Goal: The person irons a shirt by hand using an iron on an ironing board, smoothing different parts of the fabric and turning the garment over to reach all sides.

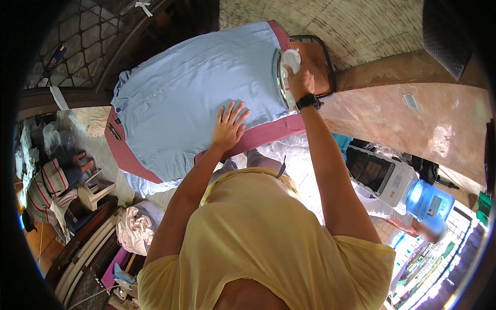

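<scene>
A light blue shirt (191, 82) lies spread over an ironing board (274, 129) with a maroon cover. Small buttons run along the fabric at its left part. At the board's right end, my right hand (300, 83) is closed around the handle of an iron (283, 85) with a shiny metal edge. The iron is at the shirt's right border; its underside is hidden. My left hand (229, 127) rests flat on the shirt's near edge with the fingers spread, holding nothing. A small dark object (114, 132) lies on the board's left end.
A brown rest with a black metal frame (330, 67) adjoins the board's right end. To the right stand a white appliance (380, 178), a blue water bottle (429, 200) and a person. At left are a lattice gate (77, 51), a stool (95, 195), another person's feet and a cloth heap (135, 230).
</scene>
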Tool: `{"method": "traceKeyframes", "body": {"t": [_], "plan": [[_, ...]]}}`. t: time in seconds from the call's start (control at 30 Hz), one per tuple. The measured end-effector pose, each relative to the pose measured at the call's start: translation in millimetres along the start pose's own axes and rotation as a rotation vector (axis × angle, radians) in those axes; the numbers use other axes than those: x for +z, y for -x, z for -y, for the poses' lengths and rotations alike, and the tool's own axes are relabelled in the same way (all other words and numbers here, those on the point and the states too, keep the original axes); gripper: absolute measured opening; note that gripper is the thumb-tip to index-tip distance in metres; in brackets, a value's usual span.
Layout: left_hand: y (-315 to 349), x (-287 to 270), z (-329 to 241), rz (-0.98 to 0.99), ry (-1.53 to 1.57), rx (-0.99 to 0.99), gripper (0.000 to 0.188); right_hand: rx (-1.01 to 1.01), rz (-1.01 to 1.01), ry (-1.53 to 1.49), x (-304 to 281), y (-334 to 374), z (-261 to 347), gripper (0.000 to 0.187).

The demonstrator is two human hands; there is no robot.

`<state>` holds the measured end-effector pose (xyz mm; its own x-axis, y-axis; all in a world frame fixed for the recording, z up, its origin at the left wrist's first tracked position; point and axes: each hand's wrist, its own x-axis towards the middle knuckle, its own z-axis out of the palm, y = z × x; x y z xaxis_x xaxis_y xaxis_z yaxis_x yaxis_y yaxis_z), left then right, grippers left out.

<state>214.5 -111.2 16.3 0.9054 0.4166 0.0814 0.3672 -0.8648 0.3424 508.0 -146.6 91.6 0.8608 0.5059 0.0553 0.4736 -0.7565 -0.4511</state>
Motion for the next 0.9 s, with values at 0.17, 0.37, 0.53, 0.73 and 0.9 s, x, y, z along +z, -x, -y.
{"method": "traceKeyframes", "body": {"t": [0.17, 0.37, 0.53, 0.73, 0.9], "plan": [[2.0, 2.8, 2.1, -0.030, 0.004, 0.007, 0.055, 0.061, 0.122, -0.017, -10.6, -5.4, 12.9, 0.051], [0.2, 2.7, 0.1, -0.023, -0.017, 0.003, 0.055, 0.016, 0.117, -0.006, -13.9, -5.6, 5.7, 0.050], [-1.8, 3.6, 0.1, -0.012, -0.042, 0.007, 0.055, -0.053, 0.127, 0.007, -18.9, 0.7, -2.8, 0.054], [1.0, 2.8, 1.5, -0.022, -0.016, 0.000, 0.056, -0.138, 0.225, -0.044, -32.6, 69.9, -72.6, 0.058], [-1.7, 4.3, -1.4, -0.011, -0.020, 0.004, 0.056, -0.595, 0.274, 0.045, -33.5, 57.7, -79.2, 0.055]]}}
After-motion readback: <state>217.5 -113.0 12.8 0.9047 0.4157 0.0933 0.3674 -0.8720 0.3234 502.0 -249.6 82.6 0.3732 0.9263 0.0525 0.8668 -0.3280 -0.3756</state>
